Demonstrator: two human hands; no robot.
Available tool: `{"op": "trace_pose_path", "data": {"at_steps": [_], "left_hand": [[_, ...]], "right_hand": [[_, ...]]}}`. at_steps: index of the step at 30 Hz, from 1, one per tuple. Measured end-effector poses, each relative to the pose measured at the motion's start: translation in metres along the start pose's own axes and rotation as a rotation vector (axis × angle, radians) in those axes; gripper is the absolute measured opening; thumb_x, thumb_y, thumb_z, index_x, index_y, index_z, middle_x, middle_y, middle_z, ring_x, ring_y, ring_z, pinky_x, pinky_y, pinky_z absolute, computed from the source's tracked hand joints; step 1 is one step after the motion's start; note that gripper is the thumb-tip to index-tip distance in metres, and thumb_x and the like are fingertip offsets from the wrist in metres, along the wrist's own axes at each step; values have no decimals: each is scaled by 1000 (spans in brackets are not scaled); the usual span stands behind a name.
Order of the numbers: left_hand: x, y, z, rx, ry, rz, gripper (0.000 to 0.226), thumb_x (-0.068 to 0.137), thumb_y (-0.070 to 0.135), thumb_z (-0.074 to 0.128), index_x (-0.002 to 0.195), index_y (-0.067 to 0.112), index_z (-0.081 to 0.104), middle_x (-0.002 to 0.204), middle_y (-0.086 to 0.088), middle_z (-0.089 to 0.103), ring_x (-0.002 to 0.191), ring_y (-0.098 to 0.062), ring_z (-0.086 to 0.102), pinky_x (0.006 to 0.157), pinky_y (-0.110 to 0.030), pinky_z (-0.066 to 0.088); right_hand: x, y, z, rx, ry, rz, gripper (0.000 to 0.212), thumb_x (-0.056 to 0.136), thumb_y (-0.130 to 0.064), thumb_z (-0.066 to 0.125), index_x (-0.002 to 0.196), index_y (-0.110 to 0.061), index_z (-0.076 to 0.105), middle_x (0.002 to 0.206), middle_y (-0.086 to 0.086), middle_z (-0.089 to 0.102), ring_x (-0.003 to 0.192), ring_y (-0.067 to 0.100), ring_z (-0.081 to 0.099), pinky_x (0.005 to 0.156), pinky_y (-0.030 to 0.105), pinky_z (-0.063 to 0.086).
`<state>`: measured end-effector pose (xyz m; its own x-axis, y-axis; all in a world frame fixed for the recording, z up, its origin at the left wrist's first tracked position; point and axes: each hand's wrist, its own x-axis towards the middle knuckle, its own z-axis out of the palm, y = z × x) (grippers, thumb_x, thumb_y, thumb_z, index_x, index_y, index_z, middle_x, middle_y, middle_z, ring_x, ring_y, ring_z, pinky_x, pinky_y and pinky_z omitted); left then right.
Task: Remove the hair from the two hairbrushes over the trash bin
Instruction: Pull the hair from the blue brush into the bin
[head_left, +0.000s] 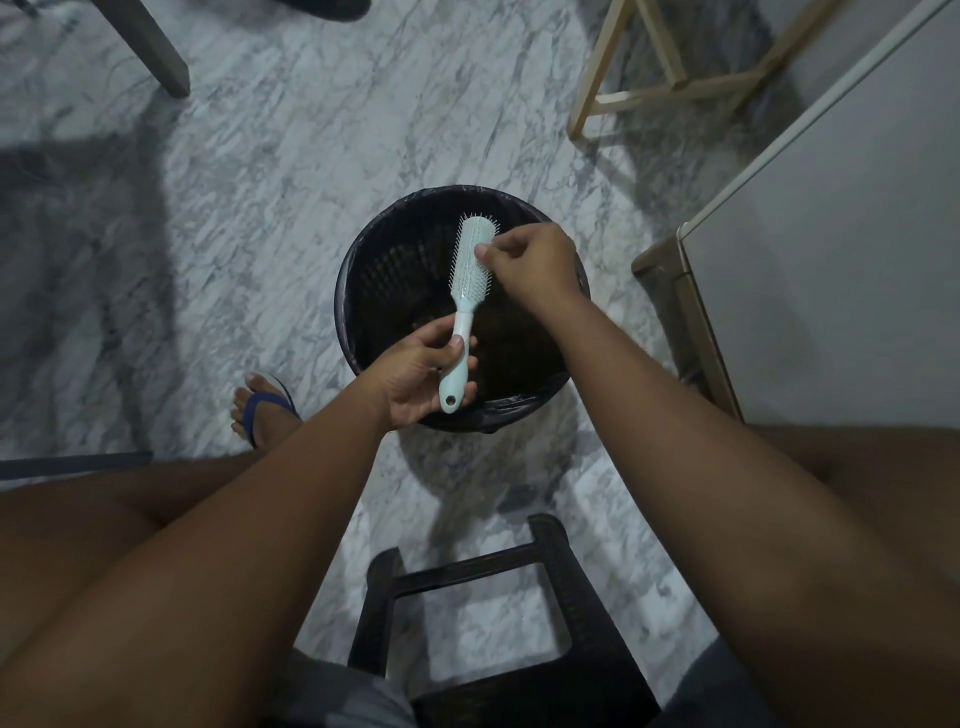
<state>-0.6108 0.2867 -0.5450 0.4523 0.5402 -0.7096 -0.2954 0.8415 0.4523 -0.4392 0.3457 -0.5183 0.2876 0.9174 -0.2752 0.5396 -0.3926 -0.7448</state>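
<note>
A pale mint hairbrush (469, 270) is held over the round black trash bin (363, 317), its head pointing away from me. My left hand (415, 376) grips its handle near the end with the hanging hole. My right hand (530, 265) is at the right side of the brush head, thumb and fingers pinched together at the bristles; any hair between them is too fine to make out. The bin has a dark liner and a dark clump lies at its bottom. Only one brush is in view.
A dark plastic stool (483, 613) stands between my knees. A white cabinet (831, 270) rises at the right, a light wooden frame (675, 83) at the top right, a grey furniture leg (156, 47) at the top left. My foot in a blue sandal (262, 408) rests on the marble floor.
</note>
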Motion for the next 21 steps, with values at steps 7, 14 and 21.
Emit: {"op": "trace_pose_path", "data": {"at_steps": [7, 14, 21], "left_hand": [[1, 0, -2, -42, 57, 5, 40, 99, 6, 50, 139, 12, 50, 107, -7, 59, 81, -15, 62, 64, -35, 57], [-5, 3, -5, -58, -48, -41, 40, 101, 6, 46, 139, 18, 50, 128, -6, 68, 111, -26, 69, 76, -43, 61], [-9, 9, -2, 39, -120, -53, 40, 101, 6, 47, 138, 20, 52, 135, -3, 64, 118, -26, 64, 82, -41, 58]], "right_hand": [[15, 5, -6, 120, 172, 40, 19, 96, -16, 57, 90, -12, 74, 82, -3, 73, 76, 7, 65, 73, 18, 48], [8, 11, -3, 75, -118, 5, 61, 85, -42, 74, 139, -19, 54, 119, -3, 65, 103, 12, 66, 91, 23, 48], [14, 3, -1, 17, 33, -54, 30, 84, -29, 78, 108, -11, 76, 98, 3, 76, 89, 10, 70, 83, 18, 52]]}}
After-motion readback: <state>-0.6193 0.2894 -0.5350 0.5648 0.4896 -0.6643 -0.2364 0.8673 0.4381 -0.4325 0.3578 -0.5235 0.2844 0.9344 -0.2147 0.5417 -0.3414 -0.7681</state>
